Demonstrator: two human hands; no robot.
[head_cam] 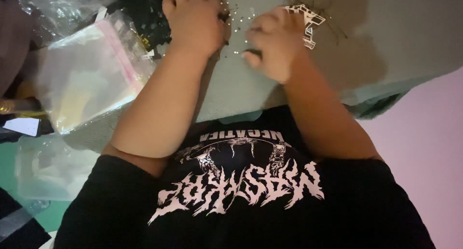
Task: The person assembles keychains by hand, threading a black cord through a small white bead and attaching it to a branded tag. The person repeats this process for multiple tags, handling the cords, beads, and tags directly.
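Seen from above, looking down at a grey bench (pixel 251 92) with a black printed shirt (pixel 241 200) below it

At the left edge of the bench, two clear plastic bags: one large zip bag (pixel 91 75) with a pink strip along its mouth, lying flat, and one crumpled clear bag (pixel 62 7) at the far left corner. Below the bench edge, on the left, one more pale plastic piece (pixel 48 167), blurred, kind not to be told

Next to the right, a dark heap of small black parts (pixel 144 12), too blurred to count. Resting on its right side, the left hand (pixel 195 20), fingers curled down into the heap; whether pinching anything cannot be told, fingertips hidden

Between the two hands, many tiny shiny bits (pixel 238 29) scattered on the bench, too small and too many to count. Judged very light, hard and slippery, easy to flick away; best taken one at a time by fingertip pinch, or pressed and slid

Further right, the right hand (pixel 272 44), loosely clenched, thumb pressed to something small and dark at the fingertips; what it is cannot be told. Just beyond the knuckles, touching or nearly so, one thin white cut-out frame (pixel 306 20), flat and lace-like. Judged light, stiff yet fragile, likely to bend or snap; better held by the outer border than the thin inner bars
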